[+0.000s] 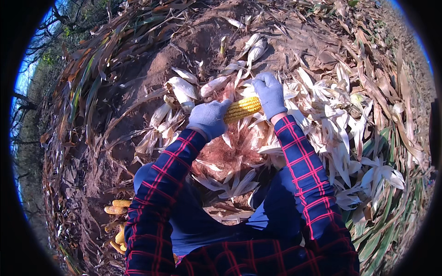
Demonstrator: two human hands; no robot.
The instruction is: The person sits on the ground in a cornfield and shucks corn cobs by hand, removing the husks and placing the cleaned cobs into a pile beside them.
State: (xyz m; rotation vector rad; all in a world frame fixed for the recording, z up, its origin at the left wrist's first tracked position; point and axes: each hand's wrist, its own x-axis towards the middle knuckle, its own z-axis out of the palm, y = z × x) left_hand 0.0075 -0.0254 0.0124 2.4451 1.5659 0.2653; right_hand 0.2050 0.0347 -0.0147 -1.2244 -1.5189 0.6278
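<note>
A bare yellow corn cob lies slantwise between my hands, its kernels showing. My left hand, in a grey glove, grips its left end. My right hand, gloved alike, is curled at the cob's right end; whether it touches the cob or holds a bit of husk cannot be told. Reddish corn silk covers the ground below the cob. Ears in pale husks lie beyond and left of my left hand. A heap of peeled husks spreads to the right of my right hand.
Several husked yellow cobs lie at lower left, beside my left sleeve. More unhusked ears rest farther out, near a cut stalk stub. Dry corn stalks and leaves are piled at left, with others at right. Loose husks lie between my knees.
</note>
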